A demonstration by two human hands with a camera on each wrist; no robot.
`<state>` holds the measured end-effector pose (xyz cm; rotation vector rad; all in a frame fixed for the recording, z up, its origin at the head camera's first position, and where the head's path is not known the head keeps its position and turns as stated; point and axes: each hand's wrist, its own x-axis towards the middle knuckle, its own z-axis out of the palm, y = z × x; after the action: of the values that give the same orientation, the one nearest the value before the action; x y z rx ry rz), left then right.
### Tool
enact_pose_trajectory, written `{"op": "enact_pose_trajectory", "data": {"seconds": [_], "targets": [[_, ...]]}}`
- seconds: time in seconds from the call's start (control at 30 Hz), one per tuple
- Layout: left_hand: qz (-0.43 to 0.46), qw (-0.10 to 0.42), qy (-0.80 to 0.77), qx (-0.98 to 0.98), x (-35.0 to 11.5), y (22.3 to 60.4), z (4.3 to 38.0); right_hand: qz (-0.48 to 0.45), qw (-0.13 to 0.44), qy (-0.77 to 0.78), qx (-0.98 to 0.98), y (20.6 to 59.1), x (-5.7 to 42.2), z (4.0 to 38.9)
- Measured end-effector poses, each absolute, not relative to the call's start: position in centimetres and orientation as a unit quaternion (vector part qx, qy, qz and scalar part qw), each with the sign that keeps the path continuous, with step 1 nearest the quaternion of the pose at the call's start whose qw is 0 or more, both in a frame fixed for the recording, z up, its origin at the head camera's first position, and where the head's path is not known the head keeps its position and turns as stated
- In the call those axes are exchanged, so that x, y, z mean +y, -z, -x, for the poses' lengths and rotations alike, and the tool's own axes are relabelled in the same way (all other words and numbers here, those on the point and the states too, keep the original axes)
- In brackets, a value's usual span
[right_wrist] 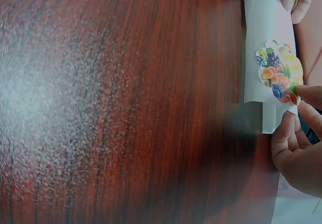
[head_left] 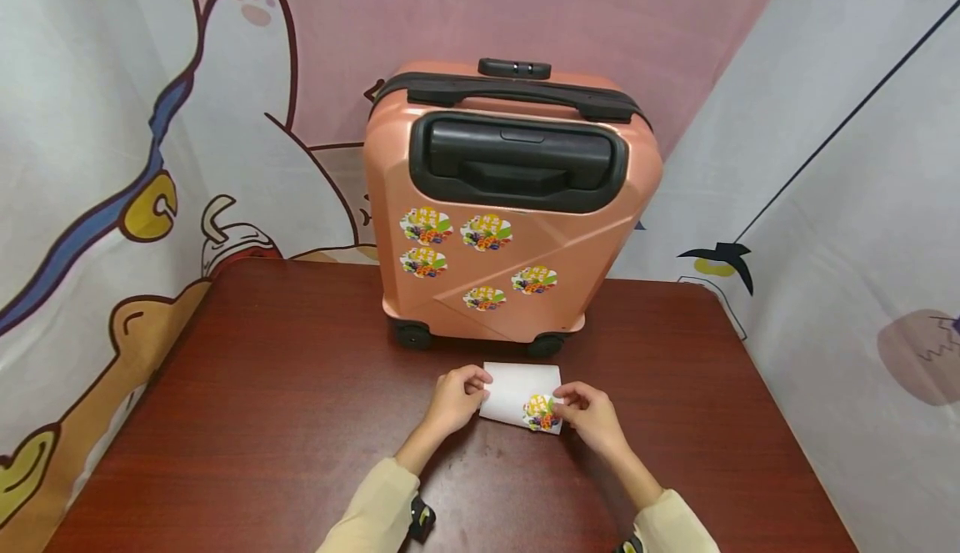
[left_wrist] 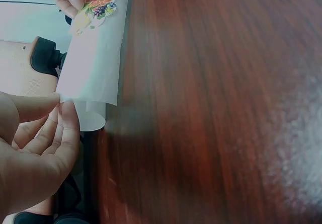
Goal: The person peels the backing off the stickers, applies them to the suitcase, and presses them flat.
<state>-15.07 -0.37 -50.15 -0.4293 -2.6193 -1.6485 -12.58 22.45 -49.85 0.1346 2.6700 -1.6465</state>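
A white sheet of sticker backing paper (head_left: 516, 383), curled under along its length, is held just above the table in front of the suitcase. One round fruit sticker (head_left: 539, 413) is on its right end. My left hand (head_left: 452, 400) pinches the sheet's left edge between thumb and fingers, as the left wrist view shows. At the other end, my right hand (head_left: 594, 419) pinches the rim of the fruit sticker with thumb and finger. In the right wrist view most of the sticker (right_wrist: 276, 73) lies over the paper, its rim reaching past the sheet's side.
A pink hard-shell suitcase (head_left: 495, 273) with a black handle stands upright on the brown table (head_left: 300, 419). Several fruit stickers (head_left: 486, 233) are on its front. Behind the table hangs a cartoon-print cloth (head_left: 525, 2).
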Motion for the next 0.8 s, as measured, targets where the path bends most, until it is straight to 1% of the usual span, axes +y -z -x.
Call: {"op": "enact_pose_trajectory", "data": {"seconds": [0.2, 0.53, 0.8], "targets": [[0.136, 0.003, 0.529, -0.837, -0.23, 49.89, 15.08, -0.016, -0.033, 0.500, 0.865, 49.75, 22.35, 12.52], [0.121, -0.017, 0.563, -0.818, 0.10, 49.96, 15.08, -0.036, -0.023, 0.485, 0.873, 49.86, 22.29, 12.63], [0.119, -0.023, 0.564, -0.817, 0.41, 50.11, 14.96, -0.033, -0.034, 0.485, 0.873, 49.79, 22.30, 12.57]]}}
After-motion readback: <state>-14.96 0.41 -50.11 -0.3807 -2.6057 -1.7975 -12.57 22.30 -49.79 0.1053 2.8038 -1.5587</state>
